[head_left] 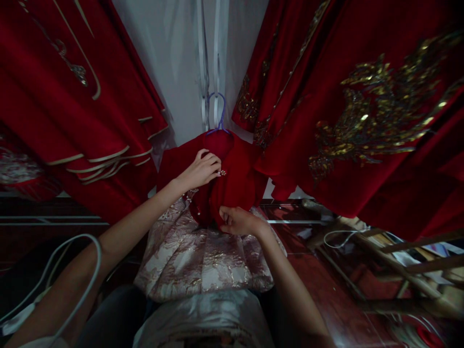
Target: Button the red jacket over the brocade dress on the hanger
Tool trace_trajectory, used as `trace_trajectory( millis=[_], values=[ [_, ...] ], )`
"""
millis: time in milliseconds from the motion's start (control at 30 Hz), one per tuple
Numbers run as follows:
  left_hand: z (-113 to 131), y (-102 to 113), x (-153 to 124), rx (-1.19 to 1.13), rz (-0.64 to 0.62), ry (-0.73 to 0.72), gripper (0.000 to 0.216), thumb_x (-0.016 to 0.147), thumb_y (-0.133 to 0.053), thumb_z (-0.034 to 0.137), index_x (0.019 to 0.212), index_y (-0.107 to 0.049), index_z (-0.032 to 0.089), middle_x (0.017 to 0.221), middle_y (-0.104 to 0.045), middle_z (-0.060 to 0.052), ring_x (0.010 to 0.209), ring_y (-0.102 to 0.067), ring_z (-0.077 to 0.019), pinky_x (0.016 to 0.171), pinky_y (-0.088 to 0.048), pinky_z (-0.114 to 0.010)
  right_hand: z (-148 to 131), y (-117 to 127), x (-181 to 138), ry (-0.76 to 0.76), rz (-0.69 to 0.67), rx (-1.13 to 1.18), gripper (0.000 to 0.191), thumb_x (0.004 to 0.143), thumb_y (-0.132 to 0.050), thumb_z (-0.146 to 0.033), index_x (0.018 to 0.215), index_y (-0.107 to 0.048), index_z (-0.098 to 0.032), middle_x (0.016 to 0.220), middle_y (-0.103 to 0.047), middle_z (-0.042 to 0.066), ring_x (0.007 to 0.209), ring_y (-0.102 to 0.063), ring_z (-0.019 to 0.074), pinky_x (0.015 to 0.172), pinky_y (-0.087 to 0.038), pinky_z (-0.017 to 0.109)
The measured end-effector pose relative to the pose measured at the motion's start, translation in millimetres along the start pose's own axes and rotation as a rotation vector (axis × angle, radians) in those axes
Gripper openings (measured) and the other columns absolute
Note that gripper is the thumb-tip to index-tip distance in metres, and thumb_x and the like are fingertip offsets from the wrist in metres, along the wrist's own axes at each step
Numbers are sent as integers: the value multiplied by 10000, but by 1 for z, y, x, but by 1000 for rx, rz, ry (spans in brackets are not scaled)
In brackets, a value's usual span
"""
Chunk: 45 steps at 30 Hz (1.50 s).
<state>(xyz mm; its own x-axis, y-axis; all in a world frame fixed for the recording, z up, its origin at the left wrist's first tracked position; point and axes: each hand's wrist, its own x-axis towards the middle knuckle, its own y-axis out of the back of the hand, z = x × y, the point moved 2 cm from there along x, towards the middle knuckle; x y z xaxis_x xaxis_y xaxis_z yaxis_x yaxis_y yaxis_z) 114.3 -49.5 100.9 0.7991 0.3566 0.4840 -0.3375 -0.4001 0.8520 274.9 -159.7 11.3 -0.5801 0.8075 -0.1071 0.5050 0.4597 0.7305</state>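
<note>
A red garment (239,179) hangs in front of me on a purple hanger (222,113). My left hand (205,168) is at its upper front, fingers curled and pinching the red cloth beside a small gold beaded ornament (223,172). Lower down, my right hand (237,221) has its fingers closed on the edge of the same garment. Beaded tassels (191,194) dangle under my left wrist. Pale pink-silver brocade fabric (213,261) spreads below the red cloth, over my lap.
Red garments with pale piping (108,121) hang at left. More red garments, one with gold sequin embroidery (366,116), hang at right. A wooden rack (395,261) with papers stands lower right. A white cable (97,261) loops over my left arm.
</note>
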Motion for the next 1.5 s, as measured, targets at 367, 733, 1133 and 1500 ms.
trace_trajectory(
  millis=[367, 733, 1133, 1500],
  values=[
    [1, 13, -5, 87, 51, -150, 218, 939, -447, 211, 888, -659, 201, 744, -651, 3, 836, -593, -142, 1131, -265, -444, -24, -3, -4, 61, -33, 70, 216, 756, -632, -197, 800, -422, -216, 627, -547, -70, 574, -537, 87, 533, -340, 189],
    [1, -5, -33, 271, -138, 214, 255, 917, -437, 250, 883, -651, 118, 861, -674, -131, 840, -616, -265, 858, -383, -449, -25, 10, -1, 154, 367, 143, 130, 831, -602, -266, 933, -559, -197, 895, -644, 28, 835, -626, 137, 765, -514, 273],
    [2, 4, -65, 365, -101, 525, 336, 864, -464, 260, 1098, -636, 90, 1121, -612, -192, 1120, -497, -376, 1013, -292, -586, -31, 9, 90, -91, 757, 407, 1021, 767, -600, -607, 1495, -145, -54, 1557, -178, 219, 1473, -40, 334, 1179, -151, 538],
    [-14, -3, -79, 211, 170, 799, 747, 830, -499, 311, 1483, -241, 56, 1521, -251, -263, 1406, 82, -522, 996, -20, -805, 23, 65, 38, -11, 1111, -97, 758, 904, -440, -525, 1473, -208, -82, 1506, -297, 217, 1436, -238, 270, 1159, -247, 462]
  ],
)
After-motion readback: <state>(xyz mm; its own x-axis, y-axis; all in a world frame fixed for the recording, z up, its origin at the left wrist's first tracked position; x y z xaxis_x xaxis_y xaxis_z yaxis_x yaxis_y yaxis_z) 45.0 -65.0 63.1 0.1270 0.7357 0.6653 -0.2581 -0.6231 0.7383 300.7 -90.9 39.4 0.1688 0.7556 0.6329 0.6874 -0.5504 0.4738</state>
